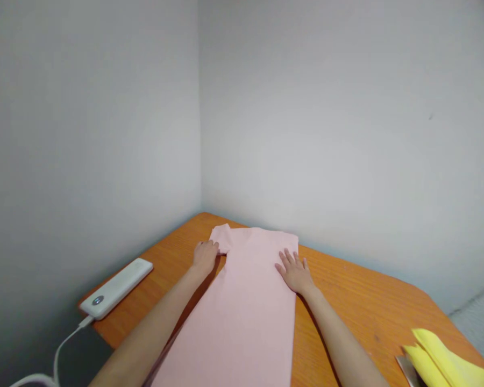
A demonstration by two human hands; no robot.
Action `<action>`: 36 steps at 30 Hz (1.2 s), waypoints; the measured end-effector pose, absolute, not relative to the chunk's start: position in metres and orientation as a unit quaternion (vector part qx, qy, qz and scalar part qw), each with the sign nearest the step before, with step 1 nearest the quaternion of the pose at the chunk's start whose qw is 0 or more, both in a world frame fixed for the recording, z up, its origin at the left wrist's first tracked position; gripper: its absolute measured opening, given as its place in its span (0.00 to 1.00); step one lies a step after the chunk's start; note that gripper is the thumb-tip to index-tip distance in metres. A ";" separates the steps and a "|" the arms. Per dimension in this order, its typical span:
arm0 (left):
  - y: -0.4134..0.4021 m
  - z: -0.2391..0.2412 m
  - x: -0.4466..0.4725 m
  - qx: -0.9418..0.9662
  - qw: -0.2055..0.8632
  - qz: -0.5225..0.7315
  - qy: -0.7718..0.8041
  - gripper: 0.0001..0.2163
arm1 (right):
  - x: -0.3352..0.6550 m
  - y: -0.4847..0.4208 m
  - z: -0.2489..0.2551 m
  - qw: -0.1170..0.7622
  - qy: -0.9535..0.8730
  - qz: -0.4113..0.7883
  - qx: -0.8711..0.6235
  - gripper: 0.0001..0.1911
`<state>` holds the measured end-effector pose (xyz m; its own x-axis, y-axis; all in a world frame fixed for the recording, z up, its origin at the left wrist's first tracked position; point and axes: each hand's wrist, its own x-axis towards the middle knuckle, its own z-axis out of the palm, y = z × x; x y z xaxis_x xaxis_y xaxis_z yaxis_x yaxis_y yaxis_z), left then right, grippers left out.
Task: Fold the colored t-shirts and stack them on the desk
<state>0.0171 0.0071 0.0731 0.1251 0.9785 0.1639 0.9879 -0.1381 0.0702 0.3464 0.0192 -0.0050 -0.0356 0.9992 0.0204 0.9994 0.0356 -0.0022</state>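
A pale pink T-shirt (254,312) lies stretched out lengthwise on the wooden table, running out of view at the bottom. One short sleeve (222,236) sticks out at its far left, while the far right side ends in a straight edge with no sleeve showing. At that sleeve's lower edge is my left hand (205,256), fingers curled in and closed on the cloth. My right hand (296,273) rests flat near the shirt's right edge with its fingers spread, pressing on the fabric and holding nothing.
A white power bank (116,288) with a cable (60,344) plugged in sits at the table's left edge. Folded yellow cloth (443,360) lies at the lower right, over a flat greyish item. Walls border the wooden table (355,279) behind and on the left.
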 end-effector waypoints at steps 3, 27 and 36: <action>0.015 0.069 0.006 -0.750 0.039 -0.062 -0.658 0.11 | 0.338 0.027 0.011 0.006 -0.716 -0.013 -0.698 0.34; 0.174 0.048 -0.025 -0.720 -0.139 -0.061 -0.677 0.16 | 0.228 0.091 0.018 0.049 -0.750 0.027 -0.659 0.42; 0.176 0.085 -0.024 -0.655 -0.312 -0.120 -0.678 0.13 | 0.162 0.001 0.010 0.118 -0.733 0.072 -0.665 0.42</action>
<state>-0.0239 0.1763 0.0853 0.0511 0.9629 -0.2650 0.8128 0.1140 0.5712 0.1621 0.0008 0.0101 -0.0865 0.9932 0.0775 0.9589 0.1041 -0.2638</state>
